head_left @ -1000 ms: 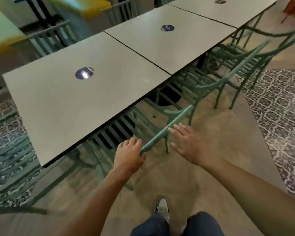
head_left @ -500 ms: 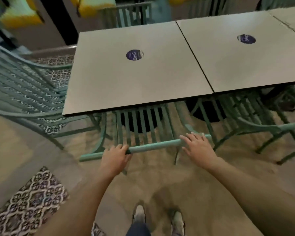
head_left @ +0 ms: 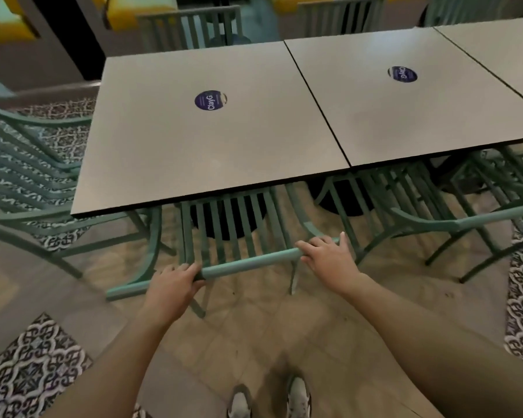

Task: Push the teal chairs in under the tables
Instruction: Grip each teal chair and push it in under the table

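Hands on the top rail of a teal chair at the near edge of the grey tables.

Furthest left, a second teal chair (head_left: 27, 173) stands clear of the table, over the patterned rug (head_left: 31, 369). Your left hand (head_left: 171, 286) curls its fingers around the left end of the top rail (head_left: 248, 262) of the teal chair (head_left: 233, 236) in front of you. That chair's slatted back leans under the near edge of the left table (head_left: 212, 146), which bears a round purple sticker (head_left: 210, 100). Your right hand (head_left: 329, 260) grips the rail's right end, fingers wrapped over it. Further right, another chair (head_left: 435, 218) sits at the next table (head_left: 405, 116); part of it lies under the tabletop, its back outside. Your shoes (head_left: 269, 399) show at the bottom edge.
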Action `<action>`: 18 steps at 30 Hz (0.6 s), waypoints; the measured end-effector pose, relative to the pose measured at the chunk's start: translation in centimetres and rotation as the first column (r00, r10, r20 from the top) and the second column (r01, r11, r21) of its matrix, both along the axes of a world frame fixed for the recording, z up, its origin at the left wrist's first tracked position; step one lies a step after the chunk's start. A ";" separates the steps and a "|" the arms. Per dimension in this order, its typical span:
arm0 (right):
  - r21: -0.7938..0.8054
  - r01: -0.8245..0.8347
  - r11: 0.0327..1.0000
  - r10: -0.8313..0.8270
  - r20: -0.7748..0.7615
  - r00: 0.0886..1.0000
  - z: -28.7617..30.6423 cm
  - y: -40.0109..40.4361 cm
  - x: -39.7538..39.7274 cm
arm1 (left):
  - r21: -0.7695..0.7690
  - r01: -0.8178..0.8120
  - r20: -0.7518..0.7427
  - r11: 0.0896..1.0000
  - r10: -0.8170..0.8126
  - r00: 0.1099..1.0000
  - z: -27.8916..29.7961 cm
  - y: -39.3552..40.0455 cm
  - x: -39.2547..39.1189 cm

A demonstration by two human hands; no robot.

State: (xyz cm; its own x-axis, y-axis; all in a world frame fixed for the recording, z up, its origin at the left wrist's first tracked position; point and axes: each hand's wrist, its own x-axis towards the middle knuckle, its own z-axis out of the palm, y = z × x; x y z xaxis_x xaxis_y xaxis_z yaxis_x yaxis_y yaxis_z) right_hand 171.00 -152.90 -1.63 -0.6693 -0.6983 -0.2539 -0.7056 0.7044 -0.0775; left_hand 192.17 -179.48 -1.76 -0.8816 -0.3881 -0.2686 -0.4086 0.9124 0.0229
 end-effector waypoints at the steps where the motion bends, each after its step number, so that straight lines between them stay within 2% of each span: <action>1: -0.003 0.015 1.000 -0.015 0.003 1.000 0.0 -0.1 0.1 | 0.008 -0.004 -0.005 1.000 0.004 1.000 0.0 0.0 0.0; 6: -0.022 0.122 0.992 -0.121 0.026 0.992 0.8 -0.4 1.3 | 0.051 0.001 0.038 0.999 -0.003 0.999 0.8 0.2 -0.4; 9: -0.098 0.197 0.976 -0.195 0.029 0.980 1.9 1.2 2.2 | 0.085 0.027 0.034 0.996 -0.030 0.999 1.8 1.4 -2.1; 13: -0.235 0.332 0.914 -0.334 0.033 0.942 3.5 7.0 2.4 | 0.040 0.190 -0.047 0.981 -0.188 0.981 4.1 5.8 -8.4; 18: -0.295 0.504 0.812 -0.529 -0.008 0.848 5.0 18.1 0.5 | -0.021 0.430 -0.165 0.902 -0.428 0.889 8.9 15.8 -15.6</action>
State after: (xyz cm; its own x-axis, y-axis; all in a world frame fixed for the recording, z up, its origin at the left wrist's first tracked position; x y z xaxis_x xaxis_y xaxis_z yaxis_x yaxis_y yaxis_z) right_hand 171.45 -134.78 3.41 -0.9609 -0.2751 -0.0313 -0.2562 0.9265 -0.2757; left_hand 176.61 -163.64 7.18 -0.9929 0.0407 -0.1114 0.0329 0.9970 0.0706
